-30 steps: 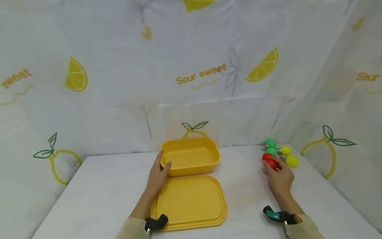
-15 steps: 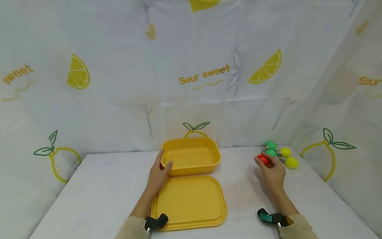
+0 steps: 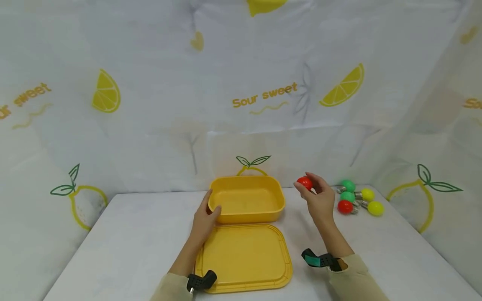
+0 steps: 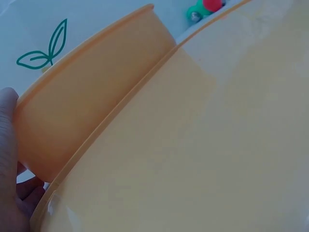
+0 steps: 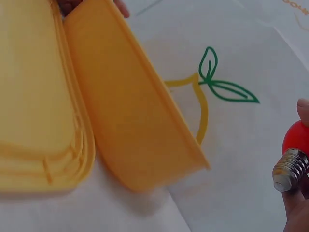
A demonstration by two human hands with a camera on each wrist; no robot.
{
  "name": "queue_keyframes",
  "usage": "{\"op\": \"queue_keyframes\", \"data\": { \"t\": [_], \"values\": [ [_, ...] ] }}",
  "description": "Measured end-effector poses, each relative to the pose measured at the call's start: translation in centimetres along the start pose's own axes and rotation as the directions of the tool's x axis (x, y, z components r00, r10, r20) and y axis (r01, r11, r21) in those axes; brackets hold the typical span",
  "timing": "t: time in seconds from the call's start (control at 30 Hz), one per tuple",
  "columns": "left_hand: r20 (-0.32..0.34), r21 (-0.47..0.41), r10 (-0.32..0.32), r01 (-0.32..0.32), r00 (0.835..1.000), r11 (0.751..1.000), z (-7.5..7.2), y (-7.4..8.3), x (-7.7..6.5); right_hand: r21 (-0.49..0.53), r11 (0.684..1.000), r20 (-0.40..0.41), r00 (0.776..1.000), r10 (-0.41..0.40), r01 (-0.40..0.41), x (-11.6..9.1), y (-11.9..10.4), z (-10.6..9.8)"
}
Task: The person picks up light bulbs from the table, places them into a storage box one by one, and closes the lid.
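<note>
A red light bulb (image 3: 304,183) is up off the table, pinched between the thumb and fingers of my right hand (image 3: 321,201). In the right wrist view its silver screw base (image 5: 291,169) points down and left. An open yellow plastic box (image 3: 250,218) stands at the back middle of the table, its inside bare. My left hand (image 3: 204,219) holds the box round its left front corner, thumb at the front and fingers along the left side. Directly in front of the box lies its flat yellow lid (image 3: 244,257), under my left wrist.
Several bulbs lie together at the back right: a red bulb (image 3: 344,207), green bulbs (image 3: 348,186) and yellow bulbs (image 3: 375,208). A white lemon-print curtain (image 3: 169,138) closes off the back and sides of the white table (image 3: 132,242).
My right hand has picked one red bulb out of the group and carried it up and left towards the box. The other red bulb stays behind. My left hand keeps its place on the box.
</note>
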State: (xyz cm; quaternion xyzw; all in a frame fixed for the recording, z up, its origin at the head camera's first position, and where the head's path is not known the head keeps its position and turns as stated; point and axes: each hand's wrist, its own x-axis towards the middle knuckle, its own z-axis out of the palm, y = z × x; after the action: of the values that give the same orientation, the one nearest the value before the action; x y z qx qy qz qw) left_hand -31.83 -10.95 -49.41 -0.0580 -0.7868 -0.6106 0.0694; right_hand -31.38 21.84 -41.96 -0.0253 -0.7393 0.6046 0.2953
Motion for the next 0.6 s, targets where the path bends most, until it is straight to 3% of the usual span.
{"op": "queue_keyframes", "data": {
  "t": [0.23,0.43,0.6],
  "values": [
    [-0.006,0.007,0.001,-0.001,1.000,1.000,0.0,0.0,0.5,0.140,0.990,0.038,0.999,0.005,-0.011,0.7,-1.4,4.0],
    [-0.001,0.026,0.023,-0.023,1.000,0.999,0.1,0.3,0.7,0.136,0.985,0.142,0.986,0.090,-0.109,0.3,0.8,5.7],
    [-0.013,0.080,0.027,-0.026,1.000,0.996,0.2,0.3,0.2,0.114,0.991,0.169,0.984,0.050,-0.070,-0.6,2.4,6.0]
  ]
}}
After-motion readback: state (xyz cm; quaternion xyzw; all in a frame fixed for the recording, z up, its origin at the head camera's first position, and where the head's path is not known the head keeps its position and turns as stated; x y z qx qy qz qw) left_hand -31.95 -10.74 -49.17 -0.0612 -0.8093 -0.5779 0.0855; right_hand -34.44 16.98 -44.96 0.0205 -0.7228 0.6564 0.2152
